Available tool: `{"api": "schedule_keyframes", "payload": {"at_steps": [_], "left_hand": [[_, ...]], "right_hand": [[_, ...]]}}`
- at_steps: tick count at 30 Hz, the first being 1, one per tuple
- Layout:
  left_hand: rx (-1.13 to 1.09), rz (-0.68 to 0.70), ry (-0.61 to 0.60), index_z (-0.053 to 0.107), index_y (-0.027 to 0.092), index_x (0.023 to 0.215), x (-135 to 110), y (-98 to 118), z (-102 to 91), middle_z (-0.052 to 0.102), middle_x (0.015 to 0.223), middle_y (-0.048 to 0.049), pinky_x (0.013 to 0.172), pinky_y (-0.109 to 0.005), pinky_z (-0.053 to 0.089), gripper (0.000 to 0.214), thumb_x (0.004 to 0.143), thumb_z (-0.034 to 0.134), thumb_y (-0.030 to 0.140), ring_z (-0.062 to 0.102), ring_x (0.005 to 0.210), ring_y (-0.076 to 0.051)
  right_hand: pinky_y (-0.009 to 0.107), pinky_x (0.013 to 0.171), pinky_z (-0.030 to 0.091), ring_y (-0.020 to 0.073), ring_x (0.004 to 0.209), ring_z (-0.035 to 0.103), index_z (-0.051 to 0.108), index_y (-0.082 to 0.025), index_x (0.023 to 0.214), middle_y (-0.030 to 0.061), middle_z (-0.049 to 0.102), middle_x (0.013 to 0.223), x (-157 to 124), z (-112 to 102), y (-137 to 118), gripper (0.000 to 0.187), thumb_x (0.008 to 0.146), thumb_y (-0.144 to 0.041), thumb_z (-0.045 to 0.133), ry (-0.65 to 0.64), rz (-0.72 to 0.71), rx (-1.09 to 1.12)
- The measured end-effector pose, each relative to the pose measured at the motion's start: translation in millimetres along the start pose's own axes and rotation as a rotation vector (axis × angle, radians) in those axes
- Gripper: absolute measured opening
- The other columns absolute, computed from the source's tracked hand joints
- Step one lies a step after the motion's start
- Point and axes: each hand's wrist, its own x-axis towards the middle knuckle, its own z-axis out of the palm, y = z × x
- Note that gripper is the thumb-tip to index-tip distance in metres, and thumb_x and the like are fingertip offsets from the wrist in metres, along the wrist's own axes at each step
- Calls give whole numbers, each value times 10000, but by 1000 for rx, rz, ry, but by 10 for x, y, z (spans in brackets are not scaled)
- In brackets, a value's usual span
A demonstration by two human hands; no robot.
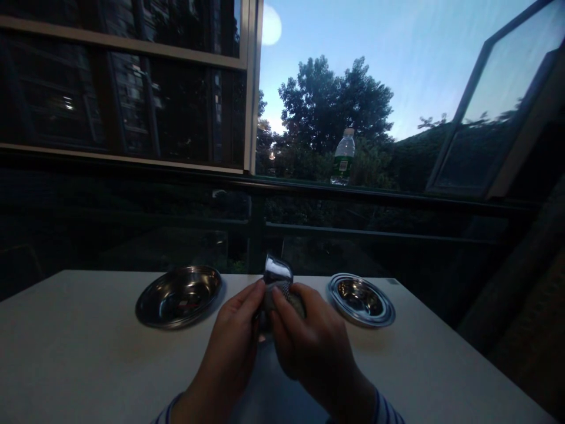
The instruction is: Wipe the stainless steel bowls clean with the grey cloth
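Note:
My two hands meet over the middle of a white table. My left hand is closed on a small shiny metal cup, which stands up between the hands. My right hand is closed on a greyish scrubbing pad pressed against the cup's side. A wide steel bowl lies on the table to the left of my hands. A smaller steel bowl with a flat rim lies to the right. Striped sleeve cuffs show at both wrists.
A dark railing runs behind the table, with a clear plastic water bottle with a green label standing on it. An open window frame hangs at right. Trees and dusk sky lie beyond. The table's right edge falls away to dark floor.

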Motion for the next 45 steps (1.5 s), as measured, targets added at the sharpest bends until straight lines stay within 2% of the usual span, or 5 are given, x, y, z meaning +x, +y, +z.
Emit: {"api": "schedule_keyframes", "payload": {"at_steps": [14, 22, 28, 39, 45], "left_hand": [[3, 57, 29, 702, 130, 810, 25, 94, -5, 700, 735, -48, 591, -200, 482, 174, 679, 679, 242, 631, 674, -134], [-13, 18, 26, 701, 119, 817, 2, 84, 22, 704, 738, -65, 575, -211, 485, 187, 672, 684, 235, 640, 682, -152], [-17, 32, 45, 698, 120, 843, -41, 98, 16, 707, 786, -67, 598, -217, 487, 203, 677, 681, 235, 642, 707, -154], [-10, 73, 80, 704, 135, 801, -20, 131, 4, 706, 717, -43, 577, -203, 477, 162, 681, 676, 241, 635, 647, -131], [31, 1, 43, 697, 137, 835, -35, 61, 17, 708, 741, -42, 566, -210, 478, 186, 705, 656, 263, 626, 612, -123]], "right_hand": [[332, 663, 490, 207, 830, 564, 618, -188, 1053, 128, 594, 1009, -3, -21, 40, 257, 834, -184, 486, -2, -36, -37], [536, 914, 383, 293, 1140, 452, 585, -150, 1124, 126, 553, 1203, 1, -21, 7, 300, 861, -192, 446, 17, -48, -63], [382, 894, 469, 245, 1211, 413, 575, -132, 1127, 137, 536, 1230, -27, 7, 30, 295, 853, -149, 466, 45, -159, 15], [391, 814, 507, 270, 1151, 476, 613, -149, 1065, 156, 556, 1197, -18, -2, -26, 256, 847, -208, 493, 76, -146, 31], [423, 825, 497, 267, 1093, 509, 598, -133, 1101, 172, 563, 1166, 16, -19, 72, 294, 842, -173, 468, 12, -19, 33]]}}
